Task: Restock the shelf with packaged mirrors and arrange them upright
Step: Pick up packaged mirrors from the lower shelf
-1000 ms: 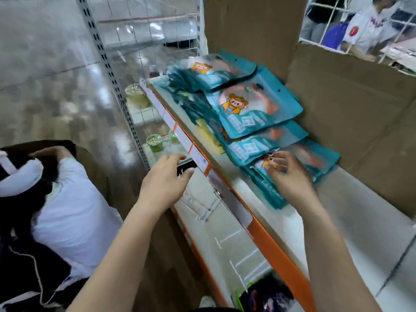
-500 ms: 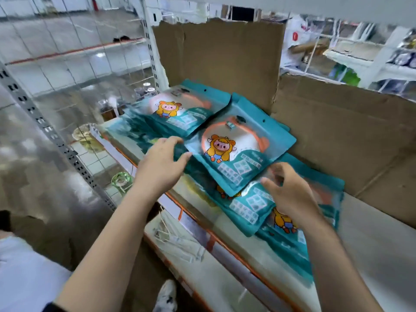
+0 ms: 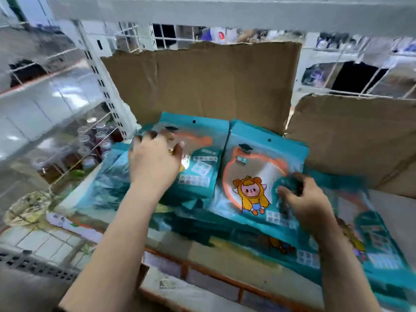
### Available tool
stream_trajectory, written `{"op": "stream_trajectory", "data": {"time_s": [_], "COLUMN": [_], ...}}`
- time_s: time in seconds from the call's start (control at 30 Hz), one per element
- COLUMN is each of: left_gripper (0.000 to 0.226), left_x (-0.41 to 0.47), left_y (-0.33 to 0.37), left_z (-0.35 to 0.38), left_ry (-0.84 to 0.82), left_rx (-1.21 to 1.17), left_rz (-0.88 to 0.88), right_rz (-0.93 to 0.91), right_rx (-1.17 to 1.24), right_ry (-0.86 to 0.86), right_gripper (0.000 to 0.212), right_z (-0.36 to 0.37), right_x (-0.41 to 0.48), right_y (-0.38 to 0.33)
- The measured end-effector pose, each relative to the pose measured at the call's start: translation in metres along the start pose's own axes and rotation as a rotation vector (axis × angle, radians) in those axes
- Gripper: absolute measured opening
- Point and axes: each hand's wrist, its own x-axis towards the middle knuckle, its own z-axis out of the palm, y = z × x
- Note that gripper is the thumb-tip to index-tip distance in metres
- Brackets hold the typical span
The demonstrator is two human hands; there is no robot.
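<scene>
Several teal packaged mirrors lie in a loose, overlapping pile on the shelf (image 3: pixel 216 276). One packaged mirror (image 3: pixel 199 164) leans at the back left, and a second packaged mirror (image 3: pixel 252 176) with a yellow cartoon figure lies beside it. More packs (image 3: pixel 378 239) lie flat at the right, blurred. My left hand (image 3: pixel 155 161) hovers with spread fingers over the left pack, touching its front. My right hand (image 3: pixel 304 203) has its fingers curled round the right side of the cartoon pack.
A brown cardboard sheet (image 3: pixel 202 86) stands behind the pile, and another cardboard sheet (image 3: pixel 360 136) stands at the right. A white slotted shelf post (image 3: pixel 101 77) rises at the left, with glass jars (image 3: pixel 90 140) behind wire mesh. Another shelf board spans overhead.
My view has risen and come closer to the shelf. My left hand moved up from the shelf edge onto the left packs. My right hand shifted from the lower pack to the cartoon pack.
</scene>
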Motion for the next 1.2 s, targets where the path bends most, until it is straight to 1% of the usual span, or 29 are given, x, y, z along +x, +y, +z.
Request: {"op": "stream_trajectory", "data": {"time_s": [0.1, 0.13, 0.23, 0.3, 0.43, 0.5, 0.57, 0.67, 0.77, 0.87, 0.93, 1.0, 1.1, 1.17, 1.2], "left_gripper": [0.042, 0.045, 0.053, 0.054, 0.058, 0.060, 0.063, 0.072, 0.087, 0.108, 0.114, 0.111, 0.099, 0.087, 0.078], "left_x": [0.027, 0.034, 0.051, 0.058, 0.051, 0.047, 0.049, 0.057, 0.056, 0.055, 0.055, 0.052, 0.045, 0.040, 0.038], "left_y": [-0.014, -0.018, -0.022, -0.017, -0.012, -0.012, -0.012, -0.011, -0.012, -0.012, -0.013, -0.014, -0.013, -0.013, -0.013], "left_z": [0.008, 0.010, 0.012, 0.013, 0.026, 0.028, 0.025, 0.022, 0.023, 0.021, 0.020, 0.019, 0.018, 0.016, 0.014], "left_ry": [-0.006, -0.028, -0.165, -0.171, -0.168, -0.146, -0.117, -0.128, -0.151, -0.186, -0.191, -0.198, -0.197, -0.139, -0.100], "left_rx": [-0.016, 0.016, 0.176, 0.214, 0.161, 0.129, 0.088, 0.027, -0.034, -0.095, -0.111, -0.135, -0.176, -0.239, -0.280], "left_rz": [0.060, 0.060, -0.003, 0.001, 0.011, -0.007, -0.029, -0.064, -0.084, -0.113, -0.132, -0.145, -0.143, -0.117, -0.110], "right_rz": [0.032, 0.041, 0.070, 0.095, 0.104, 0.084, 0.087, 0.122, 0.137, 0.109, 0.092, 0.075, 0.100, 0.150, 0.176], "right_rx": [0.035, 0.043, 0.106, 0.152, 0.110, 0.112, 0.198, 0.385, 0.471, 0.503, 0.551, 0.571, 0.623, 0.654, 0.683], "right_ry": [0.058, 0.056, 0.030, 0.060, 0.112, 0.101, 0.077, 0.040, 0.057, 0.107, 0.121, 0.119, 0.137, 0.174, 0.176], "right_gripper": [0.049, 0.050, 0.062, 0.067, 0.077, 0.076, 0.075, 0.080, 0.069, 0.071, 0.067, 0.061, 0.051, 0.046, 0.040], "right_z": [0.012, 0.016, 0.023, 0.020, 0.016, 0.016, 0.018, 0.021, 0.020, 0.017, 0.016, 0.017, 0.019, 0.018, 0.016], "right_x": [0.001, 0.000, -0.004, -0.004, -0.001, 0.000, 0.003, 0.005, 0.002, 0.002, 0.001, -0.003, -0.007, -0.008, -0.009], "right_y": [-0.014, -0.017, -0.026, -0.031, -0.024, -0.025, -0.032, -0.034, -0.027, -0.025, -0.026, -0.027, -0.027, -0.028, -0.030]}}
